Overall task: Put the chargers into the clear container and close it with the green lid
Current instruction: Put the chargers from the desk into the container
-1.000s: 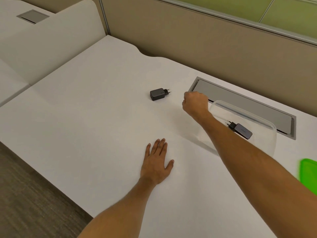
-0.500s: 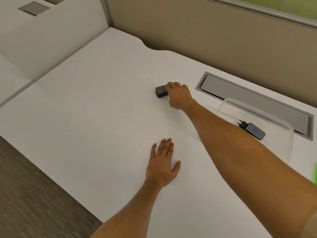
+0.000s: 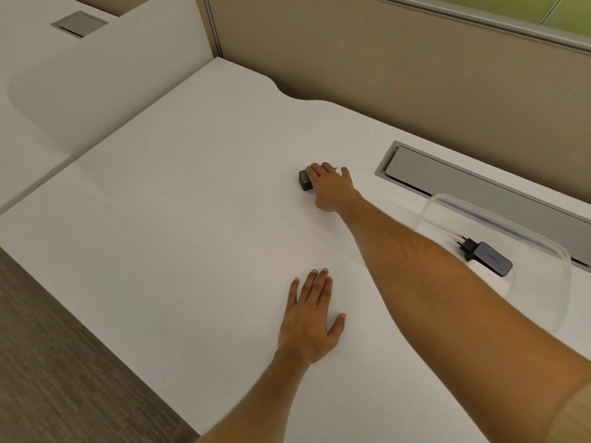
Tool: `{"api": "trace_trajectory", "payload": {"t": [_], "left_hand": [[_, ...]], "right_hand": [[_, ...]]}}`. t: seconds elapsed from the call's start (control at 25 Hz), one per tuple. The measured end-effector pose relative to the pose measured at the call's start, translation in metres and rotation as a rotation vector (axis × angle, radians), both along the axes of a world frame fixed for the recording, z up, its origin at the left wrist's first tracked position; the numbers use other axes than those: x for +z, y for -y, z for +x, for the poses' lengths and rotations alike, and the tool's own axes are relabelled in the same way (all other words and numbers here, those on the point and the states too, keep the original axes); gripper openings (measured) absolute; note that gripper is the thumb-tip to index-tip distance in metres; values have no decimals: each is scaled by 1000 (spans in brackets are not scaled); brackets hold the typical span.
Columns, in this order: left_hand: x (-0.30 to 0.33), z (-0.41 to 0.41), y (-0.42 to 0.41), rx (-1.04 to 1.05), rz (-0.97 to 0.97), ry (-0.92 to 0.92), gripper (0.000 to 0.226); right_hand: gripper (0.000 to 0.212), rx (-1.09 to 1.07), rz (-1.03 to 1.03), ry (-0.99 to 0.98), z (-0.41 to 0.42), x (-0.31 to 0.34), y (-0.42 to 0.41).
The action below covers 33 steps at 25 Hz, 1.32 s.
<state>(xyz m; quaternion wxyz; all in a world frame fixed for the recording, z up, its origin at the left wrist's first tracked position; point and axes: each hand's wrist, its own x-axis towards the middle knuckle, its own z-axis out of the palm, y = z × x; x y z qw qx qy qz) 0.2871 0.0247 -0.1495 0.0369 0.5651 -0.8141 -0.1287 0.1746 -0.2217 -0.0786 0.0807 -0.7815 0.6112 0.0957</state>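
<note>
A dark charger (image 3: 304,181) lies on the white desk, mostly covered by my right hand (image 3: 331,188), whose fingers are wrapped over it; the plug pins peek out past the fingertips. At the right stands the clear container (image 3: 543,247), open-topped, with a second dark charger (image 3: 486,258) lying inside it, plug pointing left. My left hand (image 3: 311,318) rests flat on the desk nearer me, fingers spread, holding nothing. The green lid is out of view.
A grey cable hatch (image 3: 463,183) is set into the desk behind the container, along the beige partition (image 3: 383,75). The desk's front edge drops to grey carpet (image 3: 57,362) at the lower left. A neighbouring desk with a small hatch (image 3: 80,24) lies upper left.
My right hand moved left from beside the container to the loose charger and closed its fingers over it. The view shifted, so the green lid left the frame. My left hand stayed flat.
</note>
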Motion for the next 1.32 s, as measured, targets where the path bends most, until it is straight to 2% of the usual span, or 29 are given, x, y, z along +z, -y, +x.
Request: {"api": "trace_trajectory", "payload": {"t": [0.32,0.6,0.8,1.16,1.32], "left_hand": [[0,0,1,-2,16,15,74],[2,2,0,-2,-1,10,73],[5,1,-1,-6,-38,-17,72],[8,1,-3,-19,-39,-30,72],[6,2,-3,-22,-47,-25,73]], "right_hand": [[42,-64,-140,0,-3,1,-28],[39,-119,62,21,-10,17,-72],[33,-172,48,84,-30,41,-99],[34,-478,-180,261,-94,109,-134],[28,-619,-182,288,-130,119,-153]]}}
